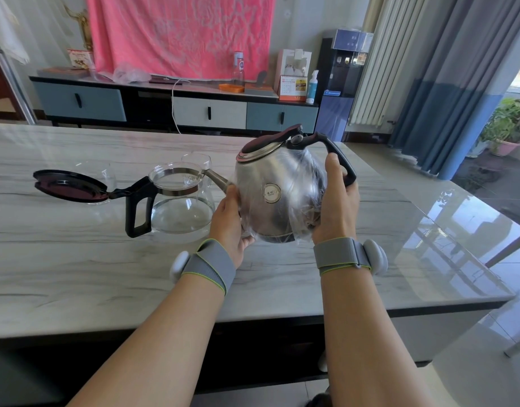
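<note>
Steel kettle (278, 198) is off the surface (106, 274), held tilted over its middle, nearer the right edge, spout pointing left. It is wrapped in clear plastic film with a round sticker on the side. Its lid is down, so contents can't be seen. Left hand (229, 221) cups the spout side: thumb on the wall, fingers curled under the base. Right hand (338, 207) grips the handle side: thumb up along the black handle, fingers wrapped behind it and mostly hidden. Glass pot (181, 207) stands on the surface just left of the kettle, hinged lid (68, 186) flipped fully open to the left. It looks to hold clear liquid low down, but glare makes that hard to confirm. The spout tip overlaps the pot rim in view; can't tell if they touch. Two clear glasses (198, 160) sit behind the pot, one mostly hidden by the open lid.
</note>
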The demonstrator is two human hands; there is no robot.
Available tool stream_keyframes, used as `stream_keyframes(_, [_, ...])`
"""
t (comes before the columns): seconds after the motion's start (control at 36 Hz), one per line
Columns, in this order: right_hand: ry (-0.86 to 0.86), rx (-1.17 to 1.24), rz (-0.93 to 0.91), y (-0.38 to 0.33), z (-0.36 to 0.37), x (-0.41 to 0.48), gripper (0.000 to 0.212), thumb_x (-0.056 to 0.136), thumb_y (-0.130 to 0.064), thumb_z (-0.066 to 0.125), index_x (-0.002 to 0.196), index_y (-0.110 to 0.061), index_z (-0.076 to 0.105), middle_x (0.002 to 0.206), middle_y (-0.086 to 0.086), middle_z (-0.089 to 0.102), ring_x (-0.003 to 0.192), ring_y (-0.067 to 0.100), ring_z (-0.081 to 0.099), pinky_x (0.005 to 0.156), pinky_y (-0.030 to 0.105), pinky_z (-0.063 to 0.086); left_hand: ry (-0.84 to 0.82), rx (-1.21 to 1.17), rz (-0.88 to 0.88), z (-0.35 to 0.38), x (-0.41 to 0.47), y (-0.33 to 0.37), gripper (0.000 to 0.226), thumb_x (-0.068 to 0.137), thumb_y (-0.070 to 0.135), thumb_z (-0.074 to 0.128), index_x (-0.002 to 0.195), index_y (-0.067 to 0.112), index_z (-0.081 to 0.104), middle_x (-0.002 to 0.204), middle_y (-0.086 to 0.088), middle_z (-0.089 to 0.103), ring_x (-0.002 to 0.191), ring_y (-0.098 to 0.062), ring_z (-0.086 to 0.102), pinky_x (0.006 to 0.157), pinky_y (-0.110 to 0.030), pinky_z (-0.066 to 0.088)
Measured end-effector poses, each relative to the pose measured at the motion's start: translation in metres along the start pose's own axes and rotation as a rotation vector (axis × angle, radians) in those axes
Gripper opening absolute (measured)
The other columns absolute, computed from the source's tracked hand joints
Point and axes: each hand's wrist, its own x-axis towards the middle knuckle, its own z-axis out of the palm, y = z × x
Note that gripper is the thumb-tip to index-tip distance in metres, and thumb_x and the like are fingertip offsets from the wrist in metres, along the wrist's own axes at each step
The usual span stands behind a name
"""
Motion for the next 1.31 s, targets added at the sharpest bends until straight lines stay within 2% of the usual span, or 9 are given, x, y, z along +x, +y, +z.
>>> stream_keyframes(0.17, [0.008,-0.001,-0.004,0.0004,0.0003,0.0007,0.018,0.097,-0.048,0.072,0.093,-0.034,0.061,0.099,-0.01,0.063,0.097,0.012,0.061,0.111,0.049,0.052,-0.001,-0.007,-0.008,-0.0002,-0.0008,0.0005,0.038,0.098,0.062,0.048,0.119,0.033,0.062,0.12,0.002,0.068,0.103,-0.019,0.064,0.103,-0.057,0.048])
stream_keyframes(0.56, [0.001,0.005,-0.01,0.0029,-0.0005,0.0042,0.018,0.097,-0.048,0.072,0.092,-0.034,0.061,0.099,-0.01,0.063,0.098,0.013,0.061,0.111,0.049,0.052,0.006,-0.009,-0.009,0.0006,-0.0035,0.0014,0.045,0.097,0.062,0.049,0.127,0.03,0.062,0.117,0.002,0.068,0.104,-0.02,0.064,0.1,-0.055,0.05])
stream_keyframes(0.67, [-0.005,0.005,-0.005,0.0031,-0.0009,0.0038,0.025,0.091,-0.051,0.074,0.098,-0.028,0.065,0.101,-0.007,0.065,0.099,0.015,0.063,0.11,0.051,0.053,0.003,-0.005,-0.007,0.0014,-0.0061,0.0029,0.035,0.099,0.059,0.048,0.116,0.032,0.063,0.11,0.004,0.07,0.1,-0.018,0.066,0.091,-0.048,0.055])
stream_keyframes(0.78, [-0.007,0.005,-0.003,0.0025,0.0,0.0021,0.028,0.083,-0.057,0.074,0.096,-0.033,0.066,0.103,-0.007,0.067,0.103,0.018,0.066,0.109,0.05,0.054,0.009,0.001,-0.005,0.0015,-0.0067,0.0028,0.04,0.099,0.06,0.048,0.121,0.031,0.063,0.112,0.003,0.07,0.101,-0.019,0.066,0.084,-0.045,0.057])
stream_keyframes(0.86, [-0.011,0.009,-0.008,0.003,0.0,0.0026,0.026,0.086,-0.055,0.074,0.094,-0.032,0.065,0.101,-0.007,0.067,0.101,0.018,0.065,0.107,0.045,0.055,0.003,0.003,-0.004,0.0013,-0.0069,0.0028,0.035,0.099,0.059,0.047,0.114,0.031,0.064,0.105,0.005,0.071,0.097,-0.018,0.067,0.076,-0.04,0.057])
stream_keyframes(0.92, [-0.006,0.014,-0.015,0.0039,0.0,0.0036,0.025,0.089,-0.053,0.074,0.09,-0.031,0.063,0.096,-0.008,0.064,0.096,0.017,0.063,0.103,0.041,0.055,-0.001,0.007,0.001,0.0016,-0.0065,0.0026,0.033,0.1,0.058,0.046,0.108,0.031,0.064,0.1,0.006,0.071,0.093,-0.016,0.067,0.08,-0.04,0.056])
stream_keyframes(1.03, [-0.002,0.013,-0.021,0.0054,-0.0008,0.0061,0.024,0.092,-0.051,0.074,0.092,-0.029,0.063,0.097,-0.008,0.064,0.097,0.015,0.062,0.105,0.042,0.055,-0.003,0.008,0.002,0.0013,-0.0045,0.0019,0.032,0.1,0.058,0.046,0.106,0.032,0.064,0.102,0.006,0.071,0.096,-0.017,0.067,0.085,-0.043,0.055])
stream_keyframes(1.19, [-0.002,0.016,-0.026,0.0053,-0.0019,0.0074,0.02,0.095,-0.05,0.072,0.097,-0.032,0.064,0.103,-0.008,0.065,0.101,0.014,0.063,0.11,0.048,0.053,-0.006,0.0,0.0,0.0015,-0.0036,0.0015,0.032,0.1,0.058,0.047,0.108,0.032,0.064,0.105,0.004,0.07,0.097,-0.017,0.067,0.09,-0.046,0.055])
stream_keyframes(1.31, [-0.006,0.013,-0.019,0.0044,-0.0001,0.0043,0.026,0.087,-0.055,0.074,0.097,-0.033,0.065,0.104,-0.007,0.067,0.104,0.017,0.065,0.11,0.051,0.054,-0.006,-0.005,0.001,0.0012,-0.0025,0.0009,0.033,0.1,0.059,0.047,0.109,0.031,0.064,0.102,0.005,0.07,0.096,-0.018,0.066,0.091,-0.047,0.055])
